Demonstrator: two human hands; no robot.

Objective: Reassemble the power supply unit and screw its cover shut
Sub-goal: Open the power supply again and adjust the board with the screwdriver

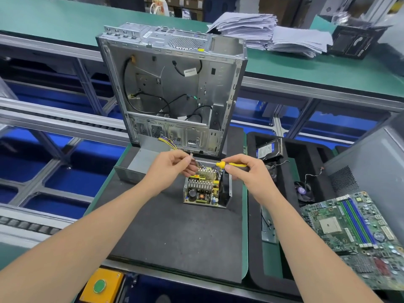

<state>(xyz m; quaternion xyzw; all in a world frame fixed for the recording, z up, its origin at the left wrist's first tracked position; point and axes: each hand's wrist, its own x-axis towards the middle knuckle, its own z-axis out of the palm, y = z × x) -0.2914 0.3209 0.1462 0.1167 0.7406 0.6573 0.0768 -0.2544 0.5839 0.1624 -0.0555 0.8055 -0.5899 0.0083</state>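
Note:
The open power supply unit (204, 190) sits on the dark mat (175, 232), its circuit board, heat sinks and black fan exposed. Its grey metal cover (140, 165) lies to the left by the wire bundle (168, 143). My right hand (247, 171) grips a yellow-handled screwdriver (231, 164) held level above the unit, shaft pointing left. My left hand (172, 166) pinches a small screw (191, 156) at the shaft's tip.
An empty computer case (175, 88) stands upright behind the mat. A black foam tray (306, 162) on the right holds a hard drive (267, 149) and a small fan (302, 191). A motherboard (354, 235) lies at far right. A yellow button box (101, 285) sits below.

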